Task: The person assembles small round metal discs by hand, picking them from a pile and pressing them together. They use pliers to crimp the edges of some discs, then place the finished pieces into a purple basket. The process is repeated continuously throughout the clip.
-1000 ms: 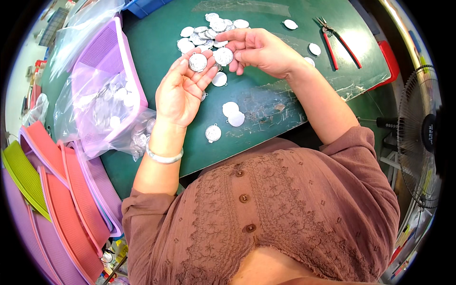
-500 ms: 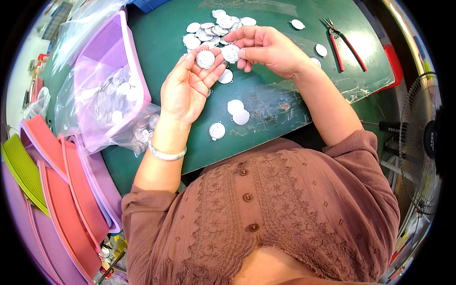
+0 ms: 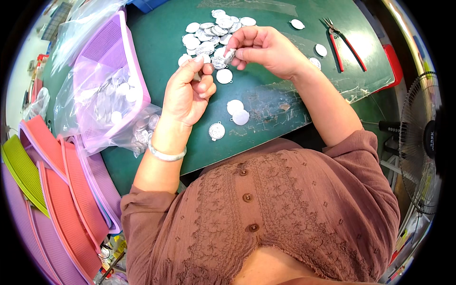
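Observation:
Between the thumb and fingers of my left hand (image 3: 184, 95) is a round silver medal pendant (image 3: 205, 58), partly hidden by the fingers. My right hand (image 3: 268, 51) pinches another medal, tilted nearly edge-on (image 3: 230, 56). Both hands are at the near side of a pile of silver medals (image 3: 214, 32), each with a small loop. A single medal (image 3: 224, 76) lies just below the hands. Nearer to me are two overlapping medals (image 3: 238, 113) and one with a patterned face (image 3: 216, 131).
Red-handled pliers (image 3: 338, 47) lie at the right, beside a few scattered medals (image 3: 320, 50). Left of my hands, a lilac basket (image 3: 127, 61) stands with a clear plastic bag of medals (image 3: 114, 95). Stacked coloured baskets (image 3: 66, 199) are lower left; a fan (image 3: 418, 142) stands far right.
My left hand has turned from palm-up to a pinch, its fingers curled round the medal. The right hand's medal has tilted from face-on to nearly edge-on.

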The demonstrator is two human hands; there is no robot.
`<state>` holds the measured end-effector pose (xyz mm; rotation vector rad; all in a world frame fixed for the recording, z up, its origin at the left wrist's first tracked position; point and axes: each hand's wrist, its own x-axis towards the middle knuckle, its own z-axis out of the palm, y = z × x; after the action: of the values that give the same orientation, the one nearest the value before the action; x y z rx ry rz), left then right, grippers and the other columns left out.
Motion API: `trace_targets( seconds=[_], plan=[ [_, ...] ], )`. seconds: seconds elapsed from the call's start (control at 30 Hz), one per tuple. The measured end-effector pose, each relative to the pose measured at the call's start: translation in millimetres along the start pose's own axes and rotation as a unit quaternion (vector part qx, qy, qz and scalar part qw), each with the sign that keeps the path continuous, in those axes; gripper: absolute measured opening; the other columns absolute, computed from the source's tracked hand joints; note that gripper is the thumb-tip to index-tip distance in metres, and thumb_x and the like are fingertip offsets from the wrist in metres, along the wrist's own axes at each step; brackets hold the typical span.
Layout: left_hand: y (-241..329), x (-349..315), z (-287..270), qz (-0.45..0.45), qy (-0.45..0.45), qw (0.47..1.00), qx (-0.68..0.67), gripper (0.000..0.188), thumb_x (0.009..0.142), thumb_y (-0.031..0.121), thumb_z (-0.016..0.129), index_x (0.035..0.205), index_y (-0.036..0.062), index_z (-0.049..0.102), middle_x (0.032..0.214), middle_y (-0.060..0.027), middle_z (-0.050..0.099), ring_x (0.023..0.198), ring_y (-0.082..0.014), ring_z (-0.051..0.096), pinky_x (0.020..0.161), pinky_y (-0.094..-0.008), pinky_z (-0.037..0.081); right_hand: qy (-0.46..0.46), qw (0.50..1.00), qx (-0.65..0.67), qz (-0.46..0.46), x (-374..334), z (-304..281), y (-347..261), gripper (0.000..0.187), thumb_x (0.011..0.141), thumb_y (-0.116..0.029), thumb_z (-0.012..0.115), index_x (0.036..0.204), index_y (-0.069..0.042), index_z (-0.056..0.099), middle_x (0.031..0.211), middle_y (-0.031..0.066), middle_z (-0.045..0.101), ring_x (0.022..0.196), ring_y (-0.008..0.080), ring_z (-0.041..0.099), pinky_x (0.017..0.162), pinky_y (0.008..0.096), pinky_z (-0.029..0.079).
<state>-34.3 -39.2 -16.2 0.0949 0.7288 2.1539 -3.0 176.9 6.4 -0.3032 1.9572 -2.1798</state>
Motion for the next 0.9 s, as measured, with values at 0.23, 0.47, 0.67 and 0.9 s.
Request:
trace_targets(
  seconds=[0.23,0.47,0.67,0.9],
  plan=[
    [-2,1,13,0.008,0.007,0.998,-0.067,0.055,0.089,0.049,0.036,0.098,-0.0033,0.052,0.092,-0.0187,0.057,0.078,-0.0273,0.058,0.072,-0.0360,0.047,0.010,0.991,-0.028,-0.129,0,3,3,0.017,0.075,0.009,0.048,0.087,0.000,0.058,0.100,0.0093,0.059,0.088,0.0136,0.056,0.077,0.0250,0.045],
    [-4,0,24,0.019,0.007,0.995,-0.101,0.075,0.087,0.058,0.025,0.115,-0.0093,0.043,0.113,-0.0238,0.050,0.108,-0.0351,0.048,0.097,-0.0447,0.035,0.035,0.962,-0.126,-0.240,-1,8,7,0.021,0.074,0.015,0.048,0.085,0.001,0.059,0.104,0.0100,0.058,0.094,0.0147,0.055,0.081,0.0253,0.044],
    [-4,0,26,0.010,-0.001,0.994,-0.110,0.054,0.091,0.037,0.034,0.119,-0.0093,0.040,0.116,-0.0226,0.049,0.111,-0.0344,0.046,0.099,-0.0448,0.034,0.053,0.941,-0.204,-0.265,-1,8,4,0.017,0.075,0.013,0.051,0.083,0.001,0.060,0.103,0.0098,0.058,0.092,0.0148,0.056,0.079,0.0254,0.045],
    [-7,0,25,0.049,0.003,0.998,0.030,0.041,0.080,-0.006,0.035,0.121,-0.0083,0.037,0.118,-0.0210,0.046,0.111,-0.0318,0.047,0.100,-0.0426,0.035,0.066,0.934,-0.228,-0.267,-1,8,3,0.016,0.075,0.012,0.051,0.084,0.002,0.059,0.102,0.0094,0.058,0.091,0.0144,0.055,0.079,0.0249,0.044]
  ],
)
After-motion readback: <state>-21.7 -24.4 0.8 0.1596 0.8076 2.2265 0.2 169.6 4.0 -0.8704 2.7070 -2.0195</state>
